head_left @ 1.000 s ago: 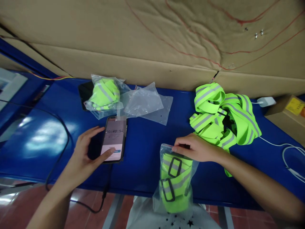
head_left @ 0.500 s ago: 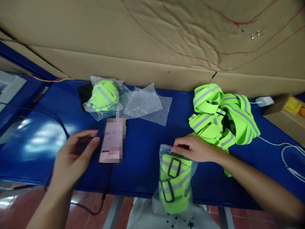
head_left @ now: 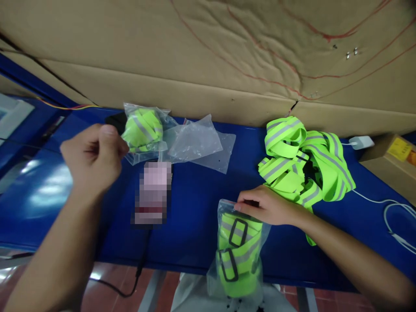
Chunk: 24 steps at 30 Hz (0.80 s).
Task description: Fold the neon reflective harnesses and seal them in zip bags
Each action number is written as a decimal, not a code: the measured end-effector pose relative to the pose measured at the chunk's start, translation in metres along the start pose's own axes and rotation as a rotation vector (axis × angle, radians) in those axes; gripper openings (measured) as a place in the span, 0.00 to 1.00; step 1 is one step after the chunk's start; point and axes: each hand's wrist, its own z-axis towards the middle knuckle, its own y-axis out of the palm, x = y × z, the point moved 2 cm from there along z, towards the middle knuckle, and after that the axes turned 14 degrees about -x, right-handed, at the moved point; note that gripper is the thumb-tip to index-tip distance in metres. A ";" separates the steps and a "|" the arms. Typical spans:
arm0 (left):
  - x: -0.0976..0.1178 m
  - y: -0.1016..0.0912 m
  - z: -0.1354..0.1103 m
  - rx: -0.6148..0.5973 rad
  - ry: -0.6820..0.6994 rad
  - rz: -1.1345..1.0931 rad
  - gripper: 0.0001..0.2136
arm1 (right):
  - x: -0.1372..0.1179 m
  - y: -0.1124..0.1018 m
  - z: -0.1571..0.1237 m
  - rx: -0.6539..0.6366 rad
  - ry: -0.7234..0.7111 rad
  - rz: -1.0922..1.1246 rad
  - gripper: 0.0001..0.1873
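My right hand [head_left: 264,207] pinches the top edge of a clear plastic bag [head_left: 238,251] holding a folded neon-yellow reflective vest; the bag hangs over the near edge of the blue table [head_left: 195,203]. My left hand [head_left: 92,158] is raised above the table's left side, fingers curled into a loose fist with nothing visible in them. It hovers left of a phone [head_left: 152,193] lying flat on the table. A second bagged vest [head_left: 143,130] lies just beyond the left hand.
A pile of loose neon reflective vests [head_left: 302,160] sits at the right. Empty clear bags [head_left: 201,143] lie at the back centre. A cardboard wall [head_left: 208,56] backs the table. A white charger [head_left: 360,142] and cable [head_left: 396,212] are at far right; a black cable [head_left: 136,277] hangs from the phone.
My left hand left the phone, lifted up and back toward the bagged vest, and curled closed. The right hand stayed on the bag's top edge.
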 end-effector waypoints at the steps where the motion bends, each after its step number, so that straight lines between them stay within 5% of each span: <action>1: -0.006 0.002 -0.001 -0.010 0.037 -0.016 0.23 | 0.000 0.000 0.000 0.000 -0.006 0.005 0.20; 5: -0.022 0.003 -0.006 -0.069 0.049 -0.108 0.07 | 0.000 -0.001 0.001 -0.008 -0.019 0.016 0.19; 9: -0.016 -0.001 -0.006 -0.174 0.118 0.024 0.08 | 0.001 0.000 0.000 -0.020 -0.015 0.017 0.19; 13: -0.013 0.000 -0.005 -0.332 0.242 0.242 0.20 | 0.002 0.002 -0.001 -0.010 -0.017 0.013 0.19; 17: -0.026 0.001 -0.006 -0.426 0.198 0.345 0.36 | 0.000 0.001 -0.001 -0.004 -0.026 0.014 0.19; 24: -0.024 0.001 -0.004 -0.367 0.256 0.336 0.35 | -0.002 0.000 0.000 0.003 -0.042 0.020 0.18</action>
